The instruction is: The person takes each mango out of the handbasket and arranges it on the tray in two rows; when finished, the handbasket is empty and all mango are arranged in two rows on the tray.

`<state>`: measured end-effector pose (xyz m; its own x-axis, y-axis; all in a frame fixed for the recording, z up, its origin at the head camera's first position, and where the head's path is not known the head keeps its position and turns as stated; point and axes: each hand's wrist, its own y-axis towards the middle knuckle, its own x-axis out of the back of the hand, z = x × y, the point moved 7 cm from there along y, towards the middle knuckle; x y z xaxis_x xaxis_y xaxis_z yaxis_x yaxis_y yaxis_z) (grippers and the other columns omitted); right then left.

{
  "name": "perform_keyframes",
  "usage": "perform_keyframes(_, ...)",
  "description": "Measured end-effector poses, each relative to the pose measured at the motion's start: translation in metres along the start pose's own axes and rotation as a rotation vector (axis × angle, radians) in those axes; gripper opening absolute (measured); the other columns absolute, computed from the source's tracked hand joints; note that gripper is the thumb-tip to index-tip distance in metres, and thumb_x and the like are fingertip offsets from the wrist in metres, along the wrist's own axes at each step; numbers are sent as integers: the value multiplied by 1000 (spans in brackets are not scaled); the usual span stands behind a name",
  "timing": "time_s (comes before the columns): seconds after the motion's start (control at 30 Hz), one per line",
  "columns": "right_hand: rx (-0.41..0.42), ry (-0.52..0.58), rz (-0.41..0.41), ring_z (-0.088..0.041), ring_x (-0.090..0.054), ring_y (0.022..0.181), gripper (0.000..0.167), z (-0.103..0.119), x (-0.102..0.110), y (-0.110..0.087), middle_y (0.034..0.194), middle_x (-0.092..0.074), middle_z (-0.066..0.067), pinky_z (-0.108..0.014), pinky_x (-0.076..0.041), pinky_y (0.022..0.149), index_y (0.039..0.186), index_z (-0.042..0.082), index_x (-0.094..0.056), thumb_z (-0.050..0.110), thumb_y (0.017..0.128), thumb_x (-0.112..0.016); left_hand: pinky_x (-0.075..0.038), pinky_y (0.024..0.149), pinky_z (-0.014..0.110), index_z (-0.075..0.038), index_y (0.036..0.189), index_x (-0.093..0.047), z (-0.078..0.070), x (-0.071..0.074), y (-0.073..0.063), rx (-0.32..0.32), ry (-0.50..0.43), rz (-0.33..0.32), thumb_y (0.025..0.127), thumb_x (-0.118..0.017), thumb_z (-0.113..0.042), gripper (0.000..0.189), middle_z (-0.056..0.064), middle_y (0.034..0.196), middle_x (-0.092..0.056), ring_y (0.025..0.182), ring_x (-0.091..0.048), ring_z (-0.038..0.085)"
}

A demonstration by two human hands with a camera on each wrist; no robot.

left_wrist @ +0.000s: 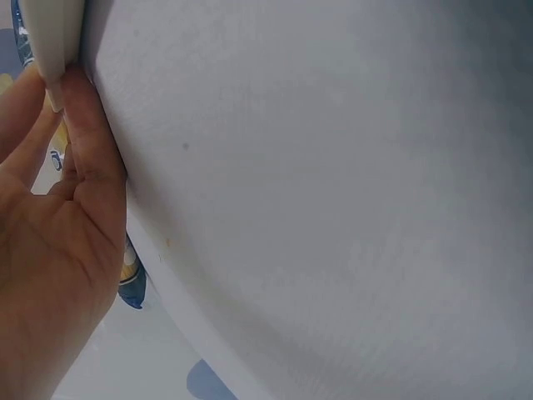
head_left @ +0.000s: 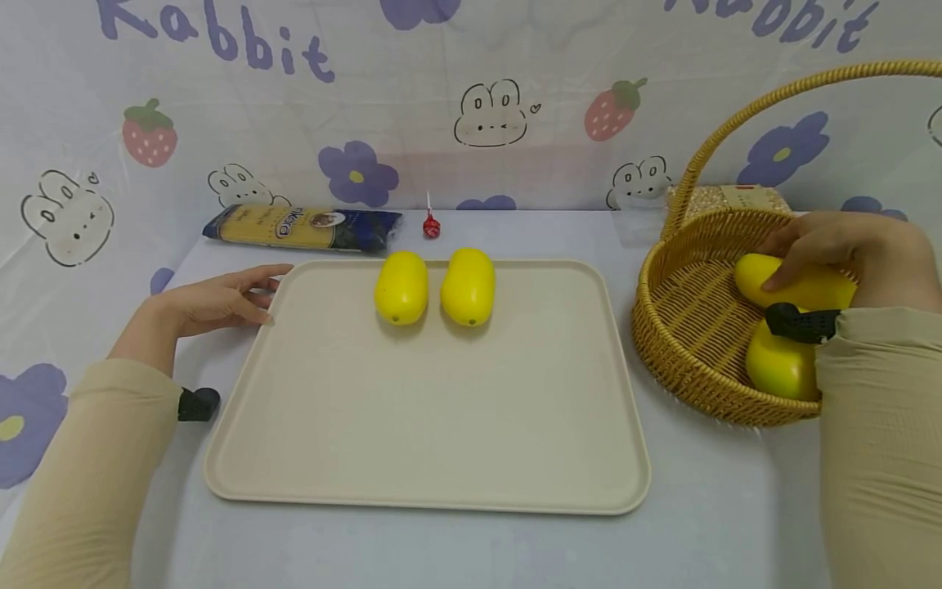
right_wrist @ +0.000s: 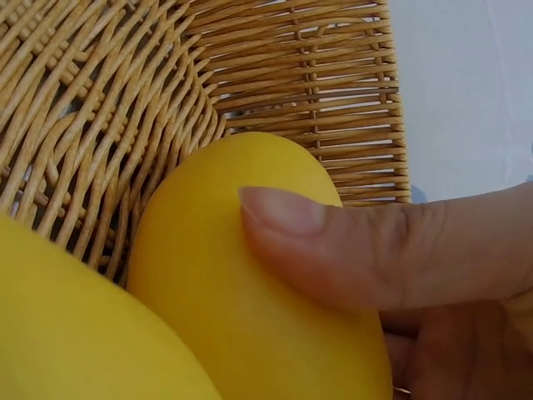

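My right hand reaches into the wicker basket and grips a yellow mango, the thumb lying across its upper side in the right wrist view. A second mango lies nearer in the same basket, partly hidden by the right sleeve. At the far left corner of the beige tray, my left hand pinches the rim, with thumb and fingers on either side of it in the left wrist view. Two more yellow mangoes, a left one and a right one, lie side by side near the tray's far edge.
Behind the tray lie a blue and yellow food packet and a red lollipop. A clear bag of pale grains sits behind the basket, whose tall handle arches over it. A printed cloth hangs at the back.
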<state>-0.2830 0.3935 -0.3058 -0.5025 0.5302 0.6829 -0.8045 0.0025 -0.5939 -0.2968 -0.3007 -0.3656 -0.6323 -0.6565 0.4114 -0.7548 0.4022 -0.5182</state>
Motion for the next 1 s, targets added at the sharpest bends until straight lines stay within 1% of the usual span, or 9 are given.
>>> perform_keyframes(0.13, 7, -37, 6, -53, -27, 125, 85, 3, -1, 0, 150, -23, -36, -63, -42, 96, 151, 1, -31, 33, 85, -73, -35, 111, 43, -23, 160, -10, 0, 0, 0, -3, -3, -1, 89, -67, -11, 92, 14, 157, -16, 117, -49, 8)
perform_keyframes(0.3, 20, -69, 36, -49, -32, 118, 79, 3, -3, 3, 141, -29, -35, -46, -50, 82, 149, 1, -34, 28, 85, -72, -34, 112, 45, -23, 160, -9, 0, -1, -1, 3, -13, -4, 89, -67, -11, 93, 14, 158, -15, 119, -48, 10)
perform_keyframes(0.47, 63, -98, 109, -45, -40, 116, 79, 7, -7, 6, 137, -35, -32, -41, -51, 83, 150, -1, -30, 23, 87, -69, -34, 112, 46, -23, 160, -9, 0, 0, 0, 4, -11, -5, 88, -67, -11, 93, 15, 159, -15, 121, -47, 12)
perform_keyframes(0.6, 126, -148, 159, -35, -47, 112, 78, 14, -10, 10, 130, -48, -22, -36, -51, 84, 150, -3, -30, 21, 87, -70, -35, 111, 43, -23, 160, -9, 1, 0, 0, 0, -5, -2, 89, -67, -11, 93, 14, 157, -16, 118, -49, 8)
perform_keyframes(0.7, 152, -166, 168, -29, -50, 109, 80, 17, -11, 13, 123, -54, -16, -34, -50, 83, 149, -5, -31, 19, 86, -73, -36, 109, 40, -24, 160, -9, 1, 1, 1, -2, -3, -1, 89, -67, -12, 93, 13, 156, -17, 116, -50, 6)
perform_keyframes(0.77, 176, -181, 155, -26, -52, 106, 79, 20, -10, 16, 123, -55, -16, -34, -50, 83, 148, -5, -33, 18, 85, -74, -37, 108, 39, -24, 160, -9, 2, 0, 1, 0, -2, -1, 89, -67, -12, 92, 13, 156, -18, 116, -50, 7)
perform_keyframes(0.87, 218, -224, 101, -26, -56, 103, 77, 24, -7, 18, 123, -55, -20, -34, -51, 80, 146, -6, -36, 18, 84, -75, -37, 107, 38, -24, 160, -9, 2, 0, 0, 3, -3, -4, 89, -67, -11, 92, 13, 156, -17, 116, -50, 7)
perform_keyframes(0.97, 268, -303, 4, -30, -57, 103, 76, 31, 1, 17, 122, -58, -24, -34, -49, 78, 143, -6, -41, 22, 83, -77, -37, 106, 36, -24, 160, -9, 1, 0, 0, 3, -2, -3, 89, -67, -11, 92, 13, 156, -17, 116, -50, 7)
perform_keyframes(1.0, 271, -322, -34, -34, -57, 103, 77, 33, 4, 15, 122, -57, -27, -37, -50, 79, 143, -6, -41, 25, 83, -77, -37, 106, 36, -24, 160, -9, 1, 0, 0, 2, -2, -2, 89, -67, -11, 92, 12, 156, -17, 116, -50, 7)
